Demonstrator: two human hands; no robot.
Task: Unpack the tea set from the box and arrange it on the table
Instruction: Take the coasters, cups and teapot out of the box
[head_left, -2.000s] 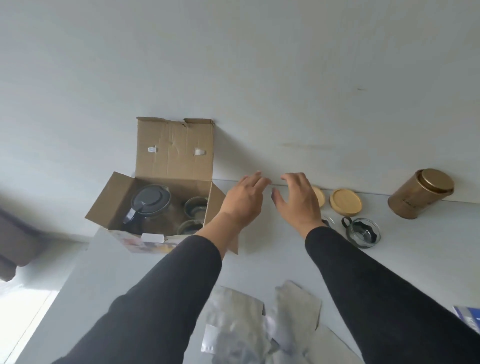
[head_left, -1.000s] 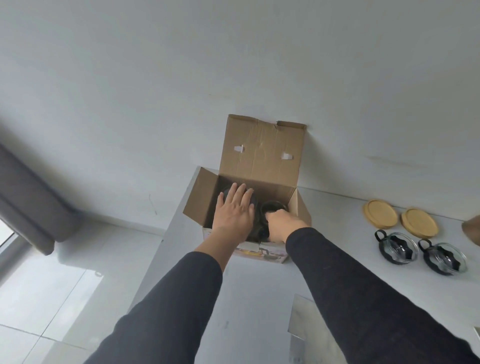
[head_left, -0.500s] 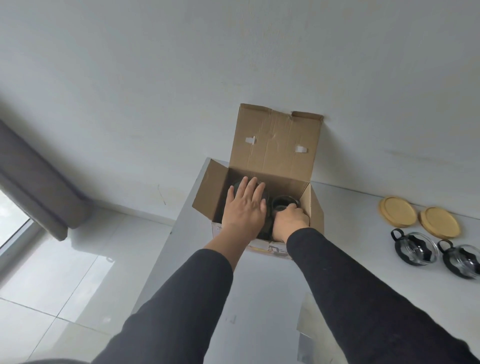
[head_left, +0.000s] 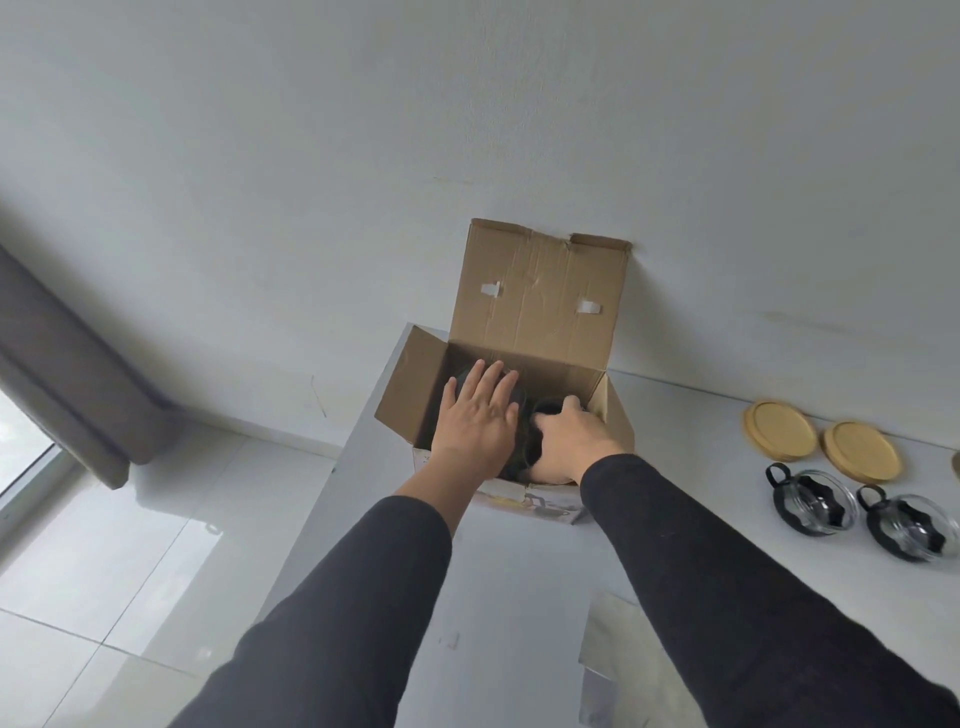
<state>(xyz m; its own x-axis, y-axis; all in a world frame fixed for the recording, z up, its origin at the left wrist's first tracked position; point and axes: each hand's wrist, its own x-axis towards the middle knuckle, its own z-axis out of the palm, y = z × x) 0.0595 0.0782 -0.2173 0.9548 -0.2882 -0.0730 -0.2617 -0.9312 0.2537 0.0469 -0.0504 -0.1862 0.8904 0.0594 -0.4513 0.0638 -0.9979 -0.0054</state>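
Your left hand (head_left: 475, 423) lies flat, fingers straight and slightly spread, on the dark lid of the teapot (head_left: 511, 402) in the left half of the box (head_left: 540, 312). Your right hand (head_left: 569, 441) reaches into the right half; its fingers curl down beside a cup (head_left: 545, 408), but whether they grip it cannot be told. The cup is probably glass: light, rigid, smooth and breakable. Take it by the rim or handle and lift straight up, clear of the cardboard wall. Judging by its size, the teapot is heavier; support its body, not the lid alone. To the right on the table (head_left: 519, 597) stand two glass cups (head_left: 813, 501) and, just beyond them, two wooden coasters (head_left: 779, 436).
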